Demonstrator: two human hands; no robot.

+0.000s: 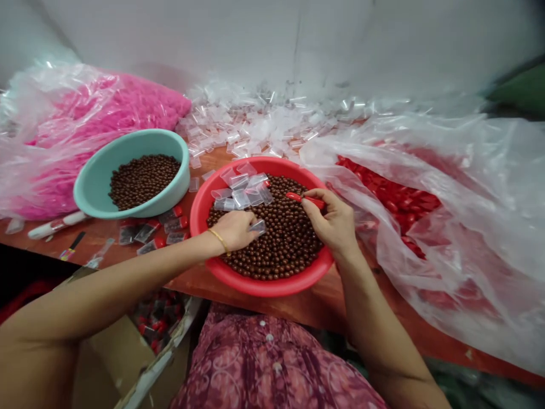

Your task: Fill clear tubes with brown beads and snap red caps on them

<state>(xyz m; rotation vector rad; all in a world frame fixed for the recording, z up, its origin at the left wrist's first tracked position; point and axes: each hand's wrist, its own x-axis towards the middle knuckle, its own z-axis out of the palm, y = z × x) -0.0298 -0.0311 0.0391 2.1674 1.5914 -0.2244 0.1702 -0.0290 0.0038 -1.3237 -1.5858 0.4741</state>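
Observation:
A red basin (264, 288) in front of me holds a mass of round brown balls (276, 244). Several clear plastic containers (244, 193) lie heaped on the balls at the basin's far left. My left hand (236, 230) is closed on one small clear container (258, 227), low over the balls. At the basin's right side my right hand (334, 218) pinches a glossy red cap (314, 202) between thumb and fingers. Another red piece (293, 196) shows just left of that cap; whether my fingers hold it too is hard to tell.
Left stands a teal basin (172, 193) of brown balls, beside a bag of pink pieces (123, 102). Filled red-capped containers (174, 222) lie before it. Loose clear containers (272, 122) cover the back. A plastic bag (468, 227) holds red caps (392, 196). Below left is a cardboard box (114, 346).

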